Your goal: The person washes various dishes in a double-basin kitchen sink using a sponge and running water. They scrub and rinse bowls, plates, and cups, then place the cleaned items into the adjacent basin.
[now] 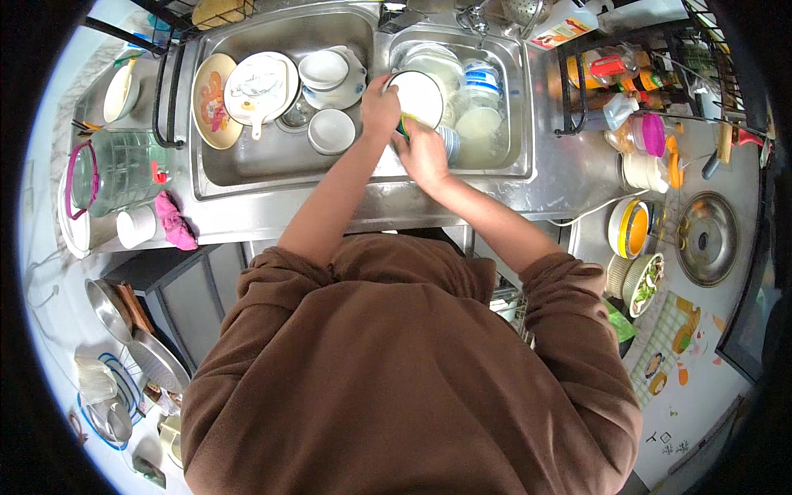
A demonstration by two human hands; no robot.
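Observation:
Over the divider of the steel double sink, my left hand (381, 110) grips a white dish with a dark rim (419, 98) by its left edge. My right hand (427, 153) holds a green and yellow scrubbing sponge (404, 123) against the dish's lower edge; most of the sponge is hidden by the fingers. Beneath and beyond the dish, the right basin (516, 124) holds cloudy water with plates (433, 57) and blue-and-white bowls (481, 77) in it. In the left basin (247, 167) lie a white bowl (331, 132), stacked bowls (323, 69), white plates (260, 80) and an oval patterned plate (216, 102).
A faucet (473, 25) stands behind the right basin. Black wire racks (572, 93) flank the sink, with bottles on the right. A large clear jar (120, 170), white cup (137, 226) and pink cloth (175, 221) sit left. A bowl of chopped vegetables (647, 284) is right.

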